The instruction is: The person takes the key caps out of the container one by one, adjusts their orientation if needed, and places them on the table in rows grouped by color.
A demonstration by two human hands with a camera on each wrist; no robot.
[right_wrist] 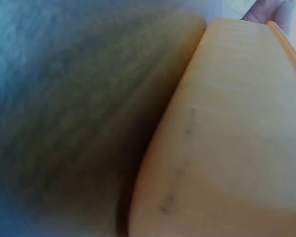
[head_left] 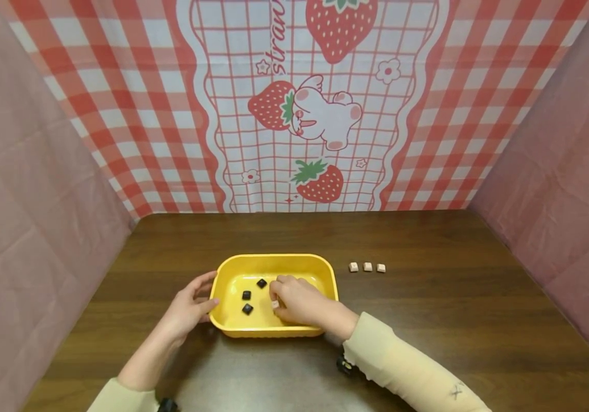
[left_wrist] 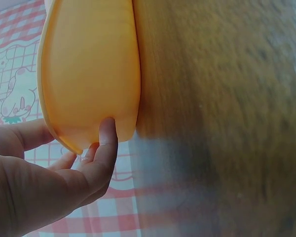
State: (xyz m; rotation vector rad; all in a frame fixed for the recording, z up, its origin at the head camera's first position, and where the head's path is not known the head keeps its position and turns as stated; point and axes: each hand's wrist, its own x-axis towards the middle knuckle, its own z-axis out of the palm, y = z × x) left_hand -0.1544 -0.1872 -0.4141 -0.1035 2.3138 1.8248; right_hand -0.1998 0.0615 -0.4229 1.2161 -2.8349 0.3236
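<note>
One pale keycap [head_left: 275, 304] sits at about the middle of the yellow tub [head_left: 268, 331], inside it, pinched in the right hand [head_left: 296, 298]; whether it touches the tub's floor cannot be told. That grip is closed on the keycap, and its wrist crosses the tub's near right corner. Three black keycaps [head_left: 246, 295] lie apart from one another on the tub's floor, left of its middle. The left hand's [head_left: 190, 306] grip is clamped on the tub's left end, with the thumb at the rim and a fingertip against the outer wall. Right of the tub, level with its far part, three pale keycaps [head_left: 368, 266] stand in a row on the bench [head_left: 454, 320]. Well behind the tub hangs a checked strawberry cloth [head_left: 412, 166].
</note>
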